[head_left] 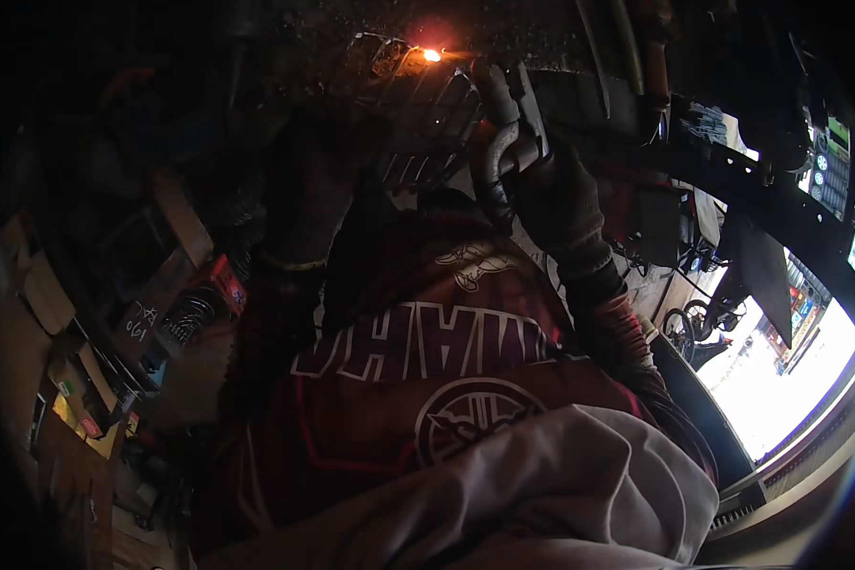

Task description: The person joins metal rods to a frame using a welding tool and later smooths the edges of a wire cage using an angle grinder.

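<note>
My right hand (562, 211), in a knitted work glove, is closed around a metal clamp-like tool (499, 157) with a curved, rounded arm and a flat bar. To the left of the tool's upper end, a small bright orange-white glow (432, 55) lights a dark frame of thin parallel metal bars (413, 104). A faint orange streak runs from the glow toward the tool. My left hand (309, 195), also gloved, is in deep shadow left of the bars. Its fingers are hidden in the dark, so I cannot tell whether it touches anything.
Cardboard boxes (182, 217), a red box (222, 283) and coiled wire (192, 318) crowd the left side. Long rods or handles (627, 47) hang at the upper right. Farther right are a dark metal beam (731, 171), a bicycle-like wheel (679, 332) and a bright doorway (779, 370).
</note>
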`<action>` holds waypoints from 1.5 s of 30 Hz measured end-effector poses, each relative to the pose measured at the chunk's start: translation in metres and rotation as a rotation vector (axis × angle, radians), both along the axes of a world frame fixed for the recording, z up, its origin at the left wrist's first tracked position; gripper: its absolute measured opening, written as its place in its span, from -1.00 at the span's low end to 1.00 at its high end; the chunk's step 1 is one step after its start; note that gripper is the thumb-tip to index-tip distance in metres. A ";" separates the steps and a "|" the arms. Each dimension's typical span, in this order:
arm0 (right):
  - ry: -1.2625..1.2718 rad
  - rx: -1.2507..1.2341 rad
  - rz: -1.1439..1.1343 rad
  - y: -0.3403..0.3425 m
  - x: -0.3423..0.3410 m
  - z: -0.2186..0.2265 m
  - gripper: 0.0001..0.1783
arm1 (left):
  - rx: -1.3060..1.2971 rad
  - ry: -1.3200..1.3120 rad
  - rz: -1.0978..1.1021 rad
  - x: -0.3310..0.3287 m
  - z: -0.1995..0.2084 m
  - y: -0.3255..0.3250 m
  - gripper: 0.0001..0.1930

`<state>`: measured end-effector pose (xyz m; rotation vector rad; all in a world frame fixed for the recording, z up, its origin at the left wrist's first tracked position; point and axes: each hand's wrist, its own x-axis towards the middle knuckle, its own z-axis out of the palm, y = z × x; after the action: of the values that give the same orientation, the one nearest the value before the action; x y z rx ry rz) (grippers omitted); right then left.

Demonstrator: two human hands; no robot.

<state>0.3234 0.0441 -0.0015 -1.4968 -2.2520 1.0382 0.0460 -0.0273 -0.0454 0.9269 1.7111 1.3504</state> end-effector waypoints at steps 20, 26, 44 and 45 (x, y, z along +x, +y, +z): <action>-0.165 -0.026 0.077 0.003 -0.004 -0.003 -0.34 | -0.280 -0.151 -0.013 0.002 -0.010 0.015 -0.65; -0.151 -0.095 0.045 0.005 -0.004 -0.006 -0.30 | -0.223 -0.039 -0.060 0.001 -0.015 0.012 -0.68; -0.044 0.310 0.341 0.003 0.000 -0.016 -0.78 | -0.062 0.586 -0.192 0.000 0.026 -0.010 -0.65; -0.075 0.271 0.328 0.001 0.000 -0.016 -0.76 | -0.052 0.583 -0.190 0.001 0.025 -0.011 -0.65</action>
<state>0.3231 0.0448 -0.0173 -1.0992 -2.6273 0.7218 0.0472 -0.0383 -0.0199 1.5159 2.0003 0.9561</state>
